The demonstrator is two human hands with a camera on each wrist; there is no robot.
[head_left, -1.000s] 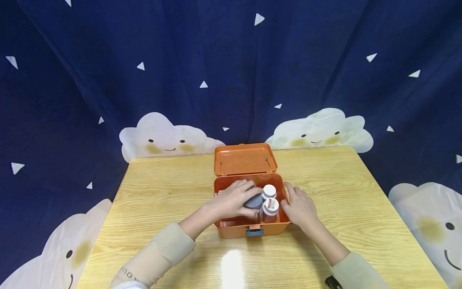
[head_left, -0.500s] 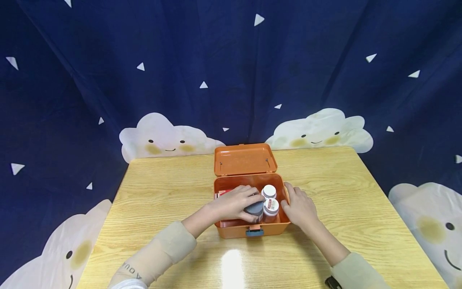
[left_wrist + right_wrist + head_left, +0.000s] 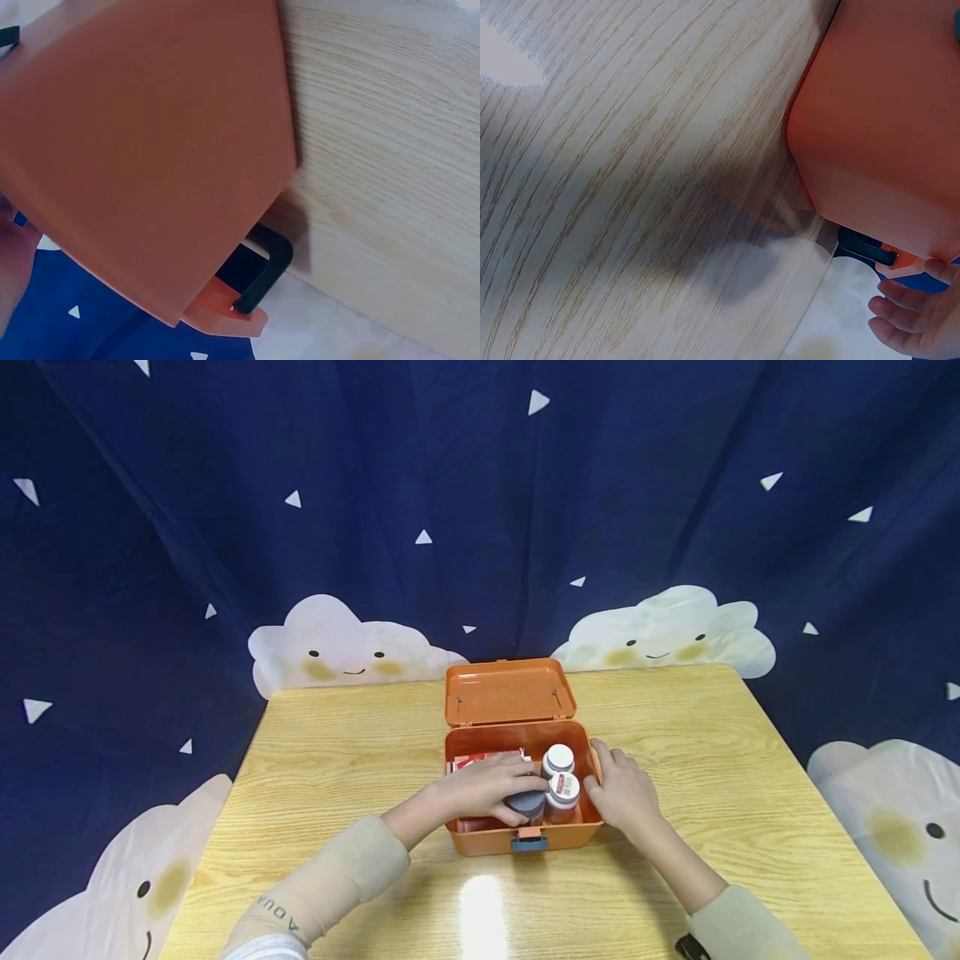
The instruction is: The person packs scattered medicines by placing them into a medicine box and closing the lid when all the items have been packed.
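Note:
My left hand (image 3: 483, 789) reaches into the orange box (image 3: 483, 841) and grips a dark-lidded jar (image 3: 528, 804) from above, thumb at the near side and fingers across the far side. To the right of the jar stand two white-capped bottles (image 3: 558, 758), the nearer one (image 3: 563, 788) with a red-and-white label on its cap. My right hand (image 3: 622, 789) rests at the box's right rim, fingers fairly straight and thumb touching the edge. A red-and-white carton (image 3: 487, 757) lies behind my left hand, partly hidden. In the left wrist view, the box's outer wall (image 3: 150, 150) hides the jar.
The box's lid (image 3: 510, 692) is tipped back behind it on the wooden table (image 3: 352, 735). A dark latch (image 3: 529, 842) is on the front, and a dark handle (image 3: 274, 262) shows at the side. A blue curtain (image 3: 480, 485) with cloud prints hangs behind.
My left hand and the dark-lidded jar have moved slightly lower and toward me inside the box, uncovering more of the red-and-white carton. My right hand has stayed at the rim.

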